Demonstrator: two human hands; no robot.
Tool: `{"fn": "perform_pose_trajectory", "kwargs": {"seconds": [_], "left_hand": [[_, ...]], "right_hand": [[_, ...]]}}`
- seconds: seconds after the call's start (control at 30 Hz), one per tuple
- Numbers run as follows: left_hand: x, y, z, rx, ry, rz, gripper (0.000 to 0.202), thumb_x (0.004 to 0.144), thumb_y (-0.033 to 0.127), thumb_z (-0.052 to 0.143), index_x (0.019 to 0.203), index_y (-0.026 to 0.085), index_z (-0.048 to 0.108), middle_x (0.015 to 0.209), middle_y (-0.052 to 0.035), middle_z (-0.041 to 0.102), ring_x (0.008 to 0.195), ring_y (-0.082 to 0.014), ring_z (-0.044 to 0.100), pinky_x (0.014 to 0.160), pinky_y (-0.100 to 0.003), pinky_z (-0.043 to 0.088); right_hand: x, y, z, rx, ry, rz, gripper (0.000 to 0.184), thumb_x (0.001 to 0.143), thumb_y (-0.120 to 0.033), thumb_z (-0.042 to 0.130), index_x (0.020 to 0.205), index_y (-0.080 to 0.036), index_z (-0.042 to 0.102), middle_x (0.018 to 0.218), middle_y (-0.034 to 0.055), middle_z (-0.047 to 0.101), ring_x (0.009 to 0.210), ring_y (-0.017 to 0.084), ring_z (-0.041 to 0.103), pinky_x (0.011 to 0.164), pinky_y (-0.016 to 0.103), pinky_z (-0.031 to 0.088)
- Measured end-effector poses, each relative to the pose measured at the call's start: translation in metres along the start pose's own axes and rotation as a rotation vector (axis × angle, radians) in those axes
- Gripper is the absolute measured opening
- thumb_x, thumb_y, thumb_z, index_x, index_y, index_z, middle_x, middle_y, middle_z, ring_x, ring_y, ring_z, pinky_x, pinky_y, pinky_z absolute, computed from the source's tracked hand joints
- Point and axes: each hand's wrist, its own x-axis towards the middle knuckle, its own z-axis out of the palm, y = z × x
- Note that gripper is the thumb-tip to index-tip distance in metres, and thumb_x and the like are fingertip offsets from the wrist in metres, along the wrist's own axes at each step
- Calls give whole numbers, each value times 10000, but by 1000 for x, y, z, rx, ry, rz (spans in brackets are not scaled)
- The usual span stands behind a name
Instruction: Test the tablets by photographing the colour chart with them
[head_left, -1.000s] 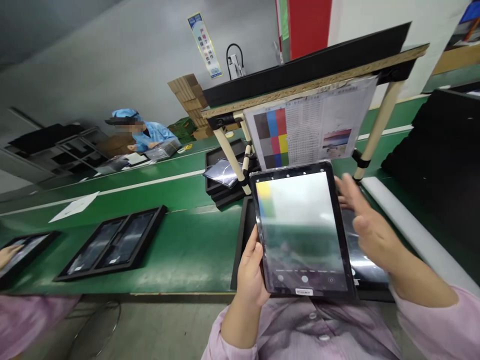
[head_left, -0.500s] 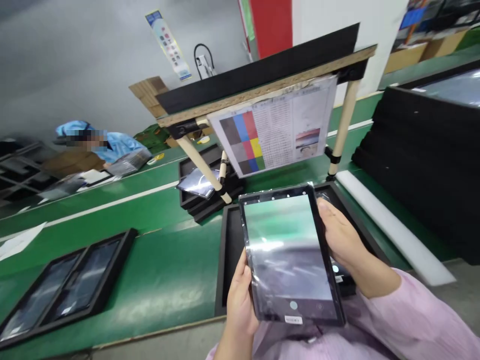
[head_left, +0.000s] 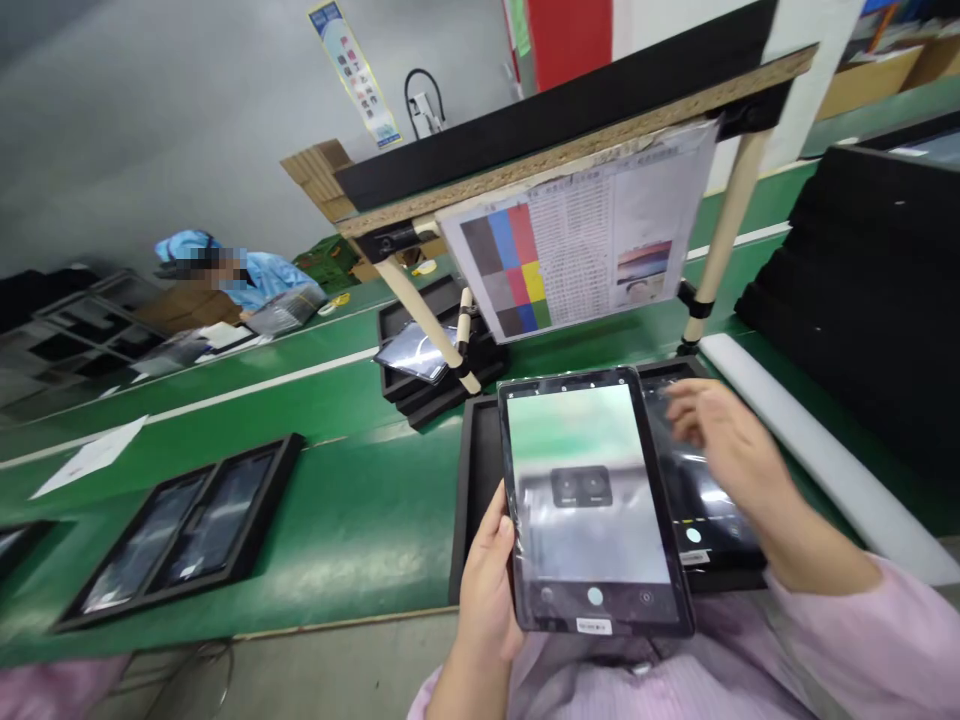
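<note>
My left hand (head_left: 487,585) grips the lower left edge of a black tablet (head_left: 592,500), held upright over my lap with its camera app lit on the screen. My right hand (head_left: 724,450) hovers beside the tablet's right edge, fingers spread and slightly blurred, holding nothing. Under it a black tray (head_left: 476,480) lies on the green belt with a second lit tablet (head_left: 701,490) in it. A colour test chart (head_left: 577,245) hangs from a wooden shelf straight ahead.
A black tray with two tablets (head_left: 187,525) lies on the green conveyor (head_left: 360,500) at left. Stacked black trays (head_left: 431,360) sit under the shelf's legs, more black trays (head_left: 877,290) at right. A white foam strip (head_left: 817,450) runs alongside. A person in blue (head_left: 247,280) works far left.
My right hand has come off the tablet's right edge and now hovers open beside it. The screen image changed. The view swung slightly.
</note>
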Motion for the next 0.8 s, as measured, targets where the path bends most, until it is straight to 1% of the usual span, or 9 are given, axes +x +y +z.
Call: {"fn": "perform_pose_trajectory", "kwargs": {"seconds": [0.1, 0.17, 0.23, 0.33, 0.47, 0.57, 0.63, 0.7, 0.8], "left_hand": [[2, 21, 1, 52, 117, 32, 611, 672, 400, 915, 1239, 264, 735, 1180, -97, 772, 1011, -253, 756, 961, -363, 583], [7, 33, -3, 76, 180, 52, 608, 666, 367, 916, 1234, 245, 736, 1143, -93, 783, 982, -242, 759, 935, -348, 589], [16, 40, -7, 99, 234, 47, 553, 698, 301, 887, 1226, 226, 737, 1077, -87, 798, 949, -228, 763, 908, -335, 592], [31, 39, -13, 148, 282, -7, 454, 780, 211, 792, 1230, 208, 727, 1043, -84, 802, 962, -221, 762, 928, -351, 582], [46, 29, -21, 367, 296, 27, 356, 869, 255, 688, 1217, 186, 721, 1240, -120, 744, 1191, -256, 686, 1094, -425, 483], [47, 24, -30, 685, 302, 296, 430, 907, 321, 628, 1312, 178, 658, 1438, -144, 619, 1373, -278, 548, 1202, -462, 356], [43, 22, -35, 869, 296, 534, 521, 929, 349, 581, 1423, 185, 558, 1520, -147, 539, 1433, -283, 478, 1229, -497, 305], [34, 21, -34, 991, 254, 695, 538, 955, 379, 529, 1459, 193, 510, 1523, -150, 533, 1429, -283, 481, 1215, -523, 332], [20, 17, -24, 1117, 89, 752, 465, 972, 383, 498, 1393, 203, 575, 1411, -143, 632, 1337, -278, 573, 1144, -513, 440]], "right_hand": [[-7, 26, -35, -299, 51, 7, 628, 702, -870, 525, 733, -251, 624, 977, 198, 648, 1012, 457, 575, 949, 690, 364], [-17, 52, -51, -653, 42, -21, 675, 716, -892, 400, 674, -266, 648, 1146, 246, 643, 1154, 543, 530, 918, 781, 331], [-27, 78, -54, -755, 19, -54, 735, 717, -913, 345, 694, -252, 665, 1268, 285, 595, 1235, 549, 503, 907, 796, 366], [-34, 101, -45, -669, 55, -69, 760, 675, -953, 394, 685, -227, 618, 1329, 314, 551, 1316, 541, 450, 980, 796, 363], [-26, 84, -38, -535, 94, 148, 714, 582, -939, 520, 703, -244, 633, 1421, 243, 519, 1388, 514, 384, 1076, 780, 301], [-29, 50, -41, -266, 126, 398, 770, 455, -925, 588, 795, -239, 667, 1495, 179, 475, 1397, 473, 403, 1146, 651, 345], [-37, 29, -40, 9, 68, 518, 872, 486, -919, 606, 1011, -228, 682, 1497, 160, 485, 1357, 445, 468, 1082, 576, 466], [-46, 18, -36, 179, -48, 565, 964, 615, -890, 590, 1336, -251, 570, 1500, 142, 489, 1346, 427, 486, 971, 545, 559], [-45, 23, -31, 41, -84, 452, 1052, 710, -822, 611, 1580, -326, 289, 1571, 93, 403, 1427, 412, 377, 1025, 580, 505]]}}
